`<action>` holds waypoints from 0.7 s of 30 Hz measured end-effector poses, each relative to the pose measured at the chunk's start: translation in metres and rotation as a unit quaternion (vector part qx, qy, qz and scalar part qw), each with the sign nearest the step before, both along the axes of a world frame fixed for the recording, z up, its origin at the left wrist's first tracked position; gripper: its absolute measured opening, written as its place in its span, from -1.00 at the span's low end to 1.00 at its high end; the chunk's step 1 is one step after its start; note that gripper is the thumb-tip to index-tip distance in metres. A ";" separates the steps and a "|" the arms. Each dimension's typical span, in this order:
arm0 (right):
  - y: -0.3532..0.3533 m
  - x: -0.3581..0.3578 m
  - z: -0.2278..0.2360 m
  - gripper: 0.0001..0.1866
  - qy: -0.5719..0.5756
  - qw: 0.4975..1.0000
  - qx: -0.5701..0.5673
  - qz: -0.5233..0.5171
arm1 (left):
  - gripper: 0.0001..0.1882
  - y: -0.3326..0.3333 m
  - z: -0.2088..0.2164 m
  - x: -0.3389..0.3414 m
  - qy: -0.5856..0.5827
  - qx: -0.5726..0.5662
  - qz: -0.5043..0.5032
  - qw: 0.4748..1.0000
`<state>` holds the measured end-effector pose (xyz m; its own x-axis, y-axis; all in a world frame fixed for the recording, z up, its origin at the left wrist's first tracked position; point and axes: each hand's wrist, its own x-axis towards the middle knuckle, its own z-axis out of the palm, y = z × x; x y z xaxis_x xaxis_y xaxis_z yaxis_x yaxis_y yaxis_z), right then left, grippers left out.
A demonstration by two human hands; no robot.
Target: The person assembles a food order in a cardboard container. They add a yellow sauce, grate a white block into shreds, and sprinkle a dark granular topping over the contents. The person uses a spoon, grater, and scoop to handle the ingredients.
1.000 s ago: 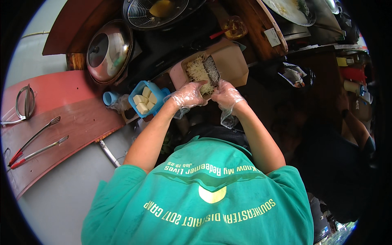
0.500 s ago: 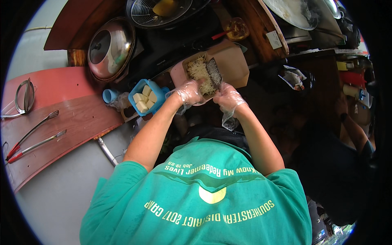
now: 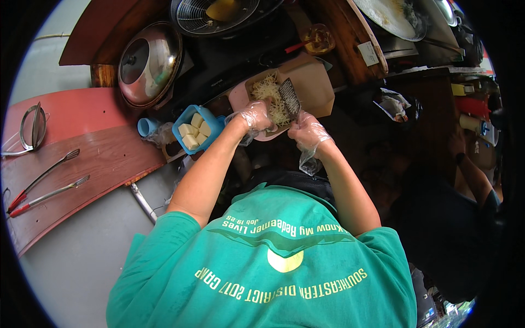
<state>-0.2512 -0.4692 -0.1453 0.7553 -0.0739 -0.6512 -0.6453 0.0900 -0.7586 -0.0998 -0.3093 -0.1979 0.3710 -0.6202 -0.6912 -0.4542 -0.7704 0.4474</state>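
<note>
Working down from the largest things, we have the green shirt [image 3: 262, 249] across the lower middle, then the red-brown board [image 3: 87, 145] on the left and the domed lid [image 3: 150, 65] above it. Next comes the tan box [image 3: 314, 90] and, just beside it on its left, the pink-walled container [image 3: 239, 97]. The blue tub [image 3: 214, 133] sits near that container, further to the left.

Our hands come next, both in clear loose gloves [image 3: 310, 164]. The right hand [image 3: 308, 133] has its fingers pinched around the near end of the grater [image 3: 290, 98], a dark perforated plate that leans tilted over the container. The left hand [image 3: 257, 115] is curled in at the container's near left side, by the shreds; whether it grips anything we cannot tell. Smaller again are the pale blocks [image 3: 190, 131] in the tub, and smallest the strands of pale shreds [image 3: 266, 90] heaped in the container under and beside the grater.

What could go wrong? The grater is pinched at one end only, so a hard push could twist it — and a left fingertip that strayed onto its face could snag or tear the thin glove. Strands might also spill over the near rim if a wrist knocked the container.
</note>
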 end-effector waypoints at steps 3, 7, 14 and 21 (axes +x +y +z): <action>0.000 -0.002 -0.004 -0.70 -0.010 1.000 0.019 -0.016 | 0.11 0.006 0.005 0.002 0.021 -0.048 -0.015 0.998; 0.003 -0.006 -0.017 -0.69 0.012 0.999 0.037 -0.025 | -0.13 0.025 0.021 0.005 0.043 -0.130 0.124 0.983; 0.039 0.008 -0.023 -0.72 0.026 0.998 0.050 0.016 | -0.48 0.025 0.035 -0.047 -0.097 -0.306 0.340 0.884; 0.051 0.017 -0.012 -0.68 -0.024 0.998 0.059 -0.017 | -0.51 0.018 0.055 -0.063 -0.115 -0.312 0.358 0.873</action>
